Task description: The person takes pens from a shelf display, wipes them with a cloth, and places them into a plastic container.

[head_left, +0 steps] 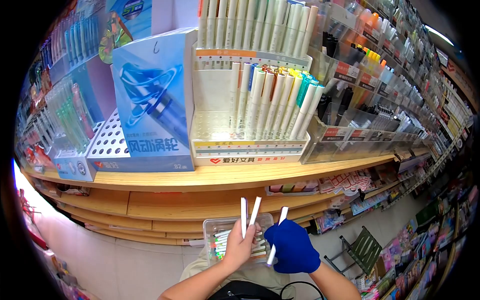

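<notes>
My bare left hand [239, 247] is closed around two white markers [244, 216], which stick up from its fingers in a narrow V. A blue glove covers my right hand [295, 247], which grips one white marker [283, 215] slanting up, a purple tip at its lower end. Under both hands a clear plastic box [207, 235] rests at my lap with several white markers [220, 242] lying in it. Above and beyond, a white marker display rack [212, 107] stands on the wooden shelf, its lower tier holding several white markers [275, 102] toward the right.
A blue pen box [152, 95] stands left of the rack on the wooden shelf [235, 173]. Clear pen trays [350, 117] rise at the right. Lower wooden shelves [175, 207] lie ahead of my hands. A green folding stool [364, 250] stands on the floor at right.
</notes>
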A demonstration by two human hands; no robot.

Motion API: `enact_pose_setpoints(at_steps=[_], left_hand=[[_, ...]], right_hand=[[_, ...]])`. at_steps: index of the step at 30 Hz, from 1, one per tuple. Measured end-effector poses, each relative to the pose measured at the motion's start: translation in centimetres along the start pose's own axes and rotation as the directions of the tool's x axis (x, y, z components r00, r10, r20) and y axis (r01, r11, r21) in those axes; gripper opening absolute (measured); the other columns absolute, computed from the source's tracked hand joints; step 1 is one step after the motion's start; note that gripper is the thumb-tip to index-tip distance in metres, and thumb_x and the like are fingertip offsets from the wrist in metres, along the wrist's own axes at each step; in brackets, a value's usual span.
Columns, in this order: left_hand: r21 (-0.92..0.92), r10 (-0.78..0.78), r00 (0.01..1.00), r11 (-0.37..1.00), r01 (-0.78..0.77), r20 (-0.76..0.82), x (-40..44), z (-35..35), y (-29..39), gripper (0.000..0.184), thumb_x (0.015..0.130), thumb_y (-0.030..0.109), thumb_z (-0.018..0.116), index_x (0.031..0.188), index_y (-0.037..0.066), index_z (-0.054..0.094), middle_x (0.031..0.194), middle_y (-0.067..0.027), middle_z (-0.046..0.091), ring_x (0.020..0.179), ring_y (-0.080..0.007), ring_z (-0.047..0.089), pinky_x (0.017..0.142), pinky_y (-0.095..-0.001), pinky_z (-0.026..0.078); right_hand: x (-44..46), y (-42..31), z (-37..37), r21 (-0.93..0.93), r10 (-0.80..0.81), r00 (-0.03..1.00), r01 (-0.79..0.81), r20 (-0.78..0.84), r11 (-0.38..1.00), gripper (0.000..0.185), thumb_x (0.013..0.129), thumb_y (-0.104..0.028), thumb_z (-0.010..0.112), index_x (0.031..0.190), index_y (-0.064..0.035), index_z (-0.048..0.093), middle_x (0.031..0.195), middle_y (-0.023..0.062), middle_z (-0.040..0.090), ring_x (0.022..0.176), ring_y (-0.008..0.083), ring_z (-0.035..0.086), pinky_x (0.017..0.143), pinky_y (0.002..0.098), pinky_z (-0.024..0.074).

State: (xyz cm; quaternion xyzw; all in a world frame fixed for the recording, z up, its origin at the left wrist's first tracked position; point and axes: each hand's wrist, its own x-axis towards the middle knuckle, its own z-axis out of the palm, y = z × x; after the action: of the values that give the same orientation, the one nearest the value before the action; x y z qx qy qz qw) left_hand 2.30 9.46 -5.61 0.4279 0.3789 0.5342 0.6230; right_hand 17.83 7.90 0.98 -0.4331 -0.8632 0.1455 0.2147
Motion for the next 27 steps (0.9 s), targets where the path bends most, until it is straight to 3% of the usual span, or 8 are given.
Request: enact_pose_setpoints(at_steps=[2,4,6,14,17,19,25,27], left_hand=[[-0.078,-0.079,0.995,0.993,0.085,0.066,0.5,-0.3,0.7,0.012,0.093,0.014,0.047,0.097,0.004,0.047,0.071,0.0004,0.050,0.057,-0.0051,0.045,0.049,-0.0190,0.039],[-0.082,-0.035,0.991,0.996,0.046,0.126,1.4,0.7,1.8,0.011,0.090,0.015,0.054,0.091,0.005,0.051,0.067,0.0033,0.047,0.052,-0.0027,0.039,0.044,-0.0188,0.033],[-0.131,-0.154,0.961,0.973,0.187,0.231,1.8,0.9,2.5,0.010,0.089,0.015,0.057,0.087,0.005,0.053,0.066,0.0036,0.047,0.051,-0.0024,0.039,0.044,-0.0177,0.030],[-0.458,-0.189,0.981,0.869,0.188,0.044,2.8,-2.1,2.1,0.013,0.089,0.019,0.056,0.084,0.006,0.053,0.061,0.0035,0.042,0.046,-0.0035,0.031,0.040,-0.0178,0.025],[-0.491,-0.182,0.983,0.857,0.156,-0.005,3.5,-4.2,2.1,0.019,0.091,0.025,0.052,0.088,0.006,0.053,0.058,0.0031,0.035,0.044,-0.0047,0.030,0.038,-0.0176,0.026],[-0.486,-0.187,0.981,0.853,0.188,0.052,3.3,-4.3,2.0,0.019,0.092,0.024,0.051,0.089,0.005,0.052,0.059,0.0029,0.037,0.047,-0.0043,0.031,0.040,-0.0177,0.027],[-0.432,-0.179,0.971,0.872,0.230,0.156,2.4,-2.6,1.3,0.019,0.093,0.023,0.049,0.096,0.005,0.052,0.060,0.0026,0.037,0.048,-0.0046,0.031,0.041,-0.0181,0.026],[-0.397,-0.146,0.968,0.891,0.219,0.205,2.1,-1.8,1.2,0.020,0.093,0.024,0.049,0.098,0.005,0.052,0.060,0.0031,0.036,0.048,-0.0042,0.031,0.042,-0.0179,0.025]], right_hand=[[0.1,-0.1,-0.2,-0.067,-0.001,0.973,0.017,0.229,0.998,0.024,0.055,0.000,0.059,0.078,-0.0061,0.052,0.084,0.0146,0.053,0.082,0.0343,0.052,0.065,0.0393,0.0437],[0.2,0.5,0.9,0.011,-0.119,0.976,0.119,0.181,0.993,0.022,0.056,-0.001,0.060,0.075,-0.0058,0.052,0.083,0.0145,0.051,0.081,0.0341,0.052,0.064,0.0389,0.0436],[0.3,0.6,0.9,0.026,-0.178,0.964,0.176,0.198,0.984,0.020,0.057,-0.003,0.060,0.074,-0.0055,0.051,0.082,0.0140,0.051,0.080,0.0339,0.052,0.063,0.0390,0.0436],[-2.4,1.4,0.4,0.051,-0.217,0.827,0.224,0.518,0.973,0.012,0.064,-0.007,0.058,0.074,-0.0054,0.053,0.080,0.0110,0.051,0.077,0.0323,0.054,0.060,0.0400,0.0442],[-3.4,2.7,-0.9,0.174,-0.376,0.858,0.335,0.350,0.926,0.014,0.065,-0.021,0.062,0.072,-0.0100,0.059,0.072,0.0082,0.054,0.072,0.0296,0.055,0.058,0.0385,0.0448],[-2.7,1.1,-2.5,-0.019,-0.145,0.873,0.174,0.466,0.985,0.019,0.059,-0.032,0.069,0.070,-0.0171,0.064,0.064,0.0052,0.053,0.068,0.0285,0.055,0.056,0.0380,0.0437],[0.4,1.3,-2.6,0.020,-0.232,0.944,0.234,0.236,0.972,0.017,0.052,-0.021,0.072,0.058,-0.0153,0.057,0.065,0.0042,0.048,0.068,0.0280,0.049,0.061,0.0372,0.0417],[1.4,2.3,-1.1,0.205,-0.195,0.965,0.158,0.174,0.966,0.022,0.059,-0.015,0.068,0.079,-0.0125,0.061,0.073,0.0059,0.052,0.077,0.0285,0.051,0.068,0.0362,0.0422]])
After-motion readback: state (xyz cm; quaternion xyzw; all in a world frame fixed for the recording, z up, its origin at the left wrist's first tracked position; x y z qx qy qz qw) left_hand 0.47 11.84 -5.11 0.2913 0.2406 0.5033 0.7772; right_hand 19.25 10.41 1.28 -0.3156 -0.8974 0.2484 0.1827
